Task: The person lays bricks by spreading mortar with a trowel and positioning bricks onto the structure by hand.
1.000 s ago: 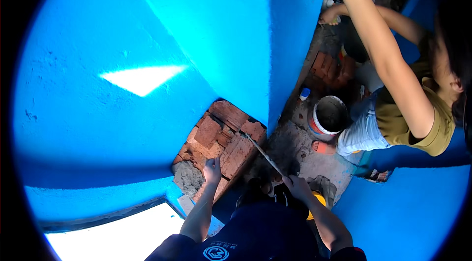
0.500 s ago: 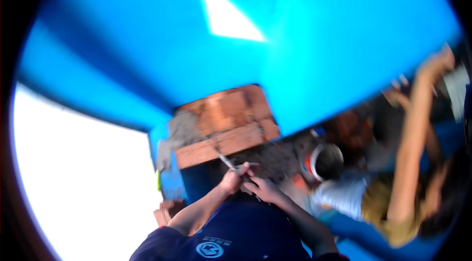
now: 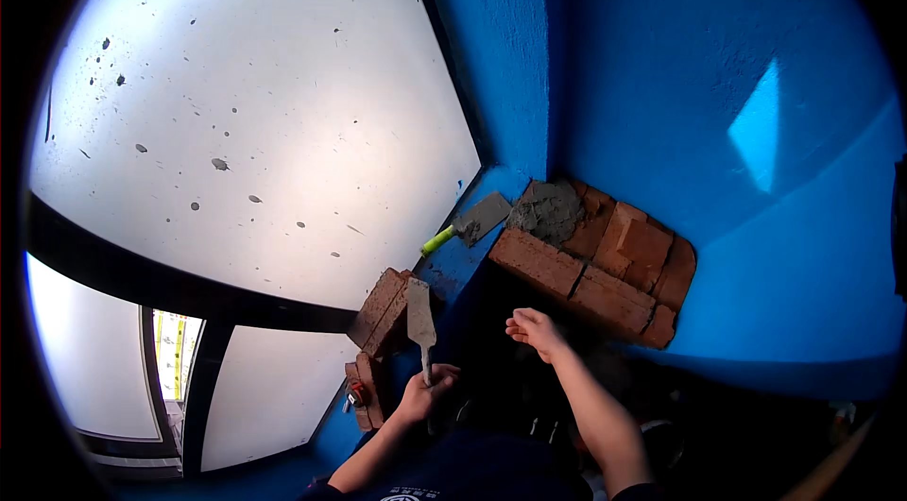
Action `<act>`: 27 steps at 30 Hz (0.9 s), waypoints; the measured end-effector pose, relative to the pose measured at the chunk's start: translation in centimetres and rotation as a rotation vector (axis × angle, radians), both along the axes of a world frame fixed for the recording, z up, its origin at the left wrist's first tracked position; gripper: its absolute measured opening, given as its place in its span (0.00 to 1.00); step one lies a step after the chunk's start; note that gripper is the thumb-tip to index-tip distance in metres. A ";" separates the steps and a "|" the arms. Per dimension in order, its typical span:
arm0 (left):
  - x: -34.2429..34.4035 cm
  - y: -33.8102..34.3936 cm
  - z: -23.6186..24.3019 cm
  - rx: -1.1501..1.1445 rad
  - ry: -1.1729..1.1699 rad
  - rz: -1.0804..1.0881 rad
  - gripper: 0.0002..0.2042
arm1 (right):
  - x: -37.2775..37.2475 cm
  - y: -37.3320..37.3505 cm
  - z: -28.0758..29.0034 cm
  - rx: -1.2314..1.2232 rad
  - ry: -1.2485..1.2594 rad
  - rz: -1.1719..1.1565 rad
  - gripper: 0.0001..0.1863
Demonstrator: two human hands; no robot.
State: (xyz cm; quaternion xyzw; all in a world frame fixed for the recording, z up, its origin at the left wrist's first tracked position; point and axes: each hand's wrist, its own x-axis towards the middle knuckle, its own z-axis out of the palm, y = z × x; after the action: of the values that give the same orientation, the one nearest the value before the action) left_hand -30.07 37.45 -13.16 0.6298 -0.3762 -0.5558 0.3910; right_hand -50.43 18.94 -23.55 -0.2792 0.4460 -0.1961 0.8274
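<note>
Head view: L hand (image 3: 425,394) is wrapped round the handle of a trowel (image 3: 420,312), long axis running up and away from the body, blade by the brick stack (image 3: 381,310) (overlaps it in view; can't tell if touching). R hand (image 3: 536,331) looks empty, fingers bent and close to each other, can't tell if they meet the thumb; it's nearer than L hand to the brickwork (image 3: 609,298), whose front edge lies just ahead. Mortar (image 3: 548,210) sits on the brickwork's left end, w/ a green-handled trowel (image 3: 484,218) just left of it. Blue wall (image 3: 642,104) shuts off the far side, white panel (image 3: 283,170) the left; open room = dark gap btwn hands & brickwork.
</note>
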 end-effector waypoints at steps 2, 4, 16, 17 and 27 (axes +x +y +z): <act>1.6 2.6 0.2 -0.061 -0.103 0.048 0.07 | 6.8 -4.3 -0.2 0.106 -0.076 -0.037 0.12; 2.4 3.8 1.0 -0.025 -0.179 0.052 0.06 | 12.8 -8.2 -2.7 0.117 -0.058 -0.096 0.10; 5.8 1.2 3.7 0.311 -0.259 -0.057 0.13 | 29.9 -14.2 -10.2 0.255 0.083 -0.527 0.29; 5.9 0.9 3.4 0.305 -0.196 -0.053 0.13 | 28.8 -14.4 -9.7 0.305 -0.023 -0.523 0.22; 1.3 -4.0 -1.4 0.108 -0.124 -0.389 0.04 | -1.5 5.0 -2.2 0.044 -0.135 0.037 0.08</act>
State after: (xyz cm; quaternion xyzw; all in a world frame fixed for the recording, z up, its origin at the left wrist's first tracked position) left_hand -28.72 33.49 -14.59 0.5985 -0.4838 -0.6001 0.2182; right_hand -51.93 23.96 -25.70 -0.2554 0.3881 -0.1895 0.8650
